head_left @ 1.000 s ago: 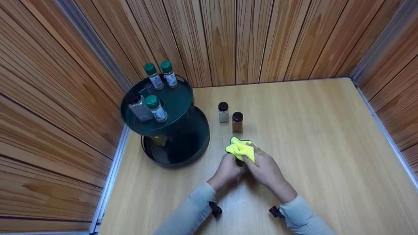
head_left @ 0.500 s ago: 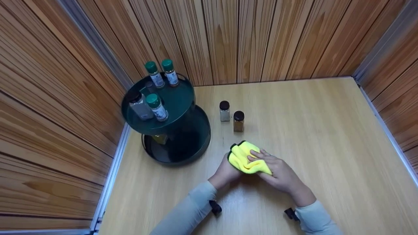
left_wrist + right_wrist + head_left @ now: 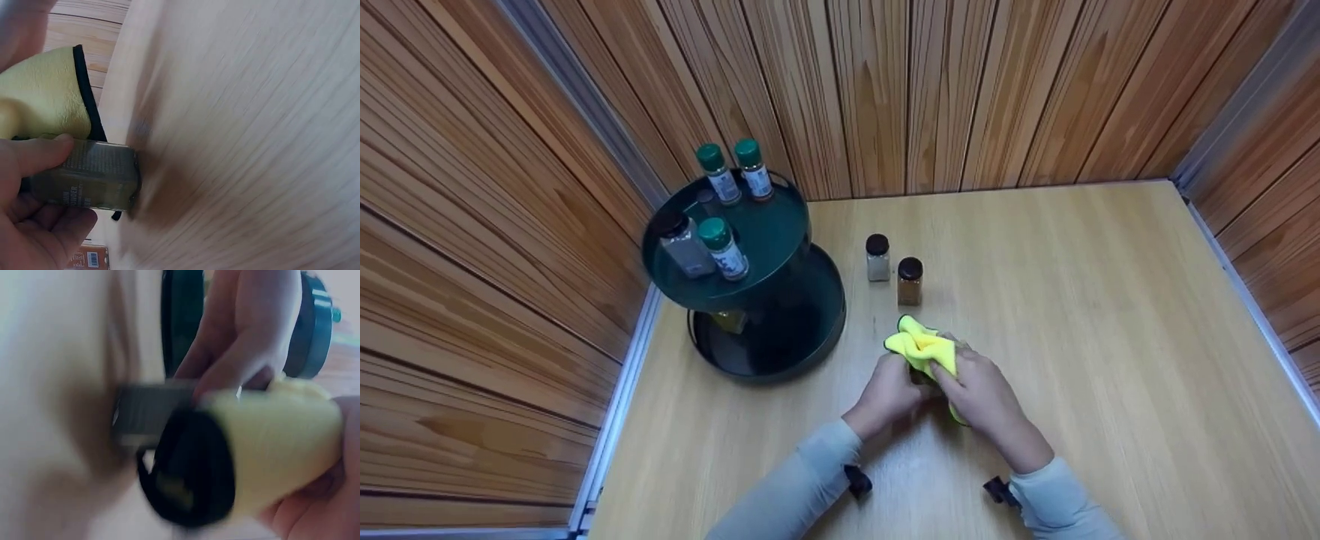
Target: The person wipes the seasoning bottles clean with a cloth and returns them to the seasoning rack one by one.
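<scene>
Now we're apparently mid-wipe, left hand (image 3: 888, 391) gripping a jar (image 3: 104, 179), right hand (image 3: 981, 390) clutching yellow cloth (image 3: 924, 349), two bottles (image 3: 878, 266) (image 3: 910, 292) toward the back edge of the surface (image 3: 1080, 337).

1. Cloth (image 3: 922, 349) in right hand (image 3: 986, 386) is bright yellow, edged black.
2. Jar (image 3: 104, 177) in left hand (image 3: 889, 394) is dark olive with pale lettering.
3. Stand (image 3: 772, 232) beyond left hand shows dark green.
4. Tabletop (image 3: 1080, 315) under both hands: pale, streaked grain.
</scene>
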A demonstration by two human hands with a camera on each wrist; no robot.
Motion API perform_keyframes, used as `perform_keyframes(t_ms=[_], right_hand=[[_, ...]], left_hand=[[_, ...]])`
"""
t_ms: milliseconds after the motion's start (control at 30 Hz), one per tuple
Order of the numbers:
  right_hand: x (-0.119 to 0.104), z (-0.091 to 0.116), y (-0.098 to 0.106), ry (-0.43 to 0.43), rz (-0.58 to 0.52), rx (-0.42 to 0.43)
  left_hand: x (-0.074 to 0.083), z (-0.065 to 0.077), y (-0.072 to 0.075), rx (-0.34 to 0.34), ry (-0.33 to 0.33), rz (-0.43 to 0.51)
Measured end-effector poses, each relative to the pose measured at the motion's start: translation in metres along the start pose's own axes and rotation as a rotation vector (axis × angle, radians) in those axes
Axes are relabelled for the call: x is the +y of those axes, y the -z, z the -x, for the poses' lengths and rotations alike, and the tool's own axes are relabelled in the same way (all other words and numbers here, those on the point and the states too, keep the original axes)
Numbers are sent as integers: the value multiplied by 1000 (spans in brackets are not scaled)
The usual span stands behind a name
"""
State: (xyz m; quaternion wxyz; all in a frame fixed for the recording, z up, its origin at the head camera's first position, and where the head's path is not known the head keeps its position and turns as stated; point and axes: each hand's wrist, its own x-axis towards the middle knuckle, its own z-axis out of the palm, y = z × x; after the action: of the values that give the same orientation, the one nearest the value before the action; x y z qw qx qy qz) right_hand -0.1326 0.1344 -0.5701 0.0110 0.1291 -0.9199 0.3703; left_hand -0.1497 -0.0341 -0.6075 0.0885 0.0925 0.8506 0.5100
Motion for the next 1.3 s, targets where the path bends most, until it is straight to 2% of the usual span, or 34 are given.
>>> perform_keyframes(t_ms=[100, 200, 267, 367, 467, 533, 600, 700, 833, 933, 1033, 1133, 1233, 1300], right_hand=[[-12, 2, -12, 99, 153, 21], [-15, 8, -16, 270, 298, 58], [-11, 13, -14, 378, 341, 77], [0, 18, -4, 525, 311, 87], [14, 20, 7, 615, 192, 78], [22, 20, 13, 611, 98, 80], [27, 21, 15, 557, 28, 99], [26, 22, 12, 389, -11, 131], [14, 19, 2, 155, -23, 143], [5, 10, -7, 98, -27, 137], [-1, 3, -14, 170, 3, 130], [1, 4, -16, 327, 8, 141], [10, 8, -14, 498, -72, 150], [18, 12, -12, 571, -162, 147]], left_hand=[[-2, 1, 1, 13, 17, 21], [-5, 2, 1, 26, 9, 81], [-7, 3, 0, 36, -21, 93], [-9, 3, 0, 65, -86, 92], [-9, 3, -1, 87, -128, 100], [-7, 3, -2, 86, -100, 118], [-7, 3, -3, 78, -55, 127], [-6, 3, -4, 43, 17, 138], [-5, 1, -2, 6, 56, 120], [-4, 0, -1, 12, 63, 83], [-4, 0, 0, 22, 83, 101], [-5, 1, -1, 30, 77, 146], [-9, 4, -2, 49, 21, 149], [-11, 6, -2, 60, -59, 90]])
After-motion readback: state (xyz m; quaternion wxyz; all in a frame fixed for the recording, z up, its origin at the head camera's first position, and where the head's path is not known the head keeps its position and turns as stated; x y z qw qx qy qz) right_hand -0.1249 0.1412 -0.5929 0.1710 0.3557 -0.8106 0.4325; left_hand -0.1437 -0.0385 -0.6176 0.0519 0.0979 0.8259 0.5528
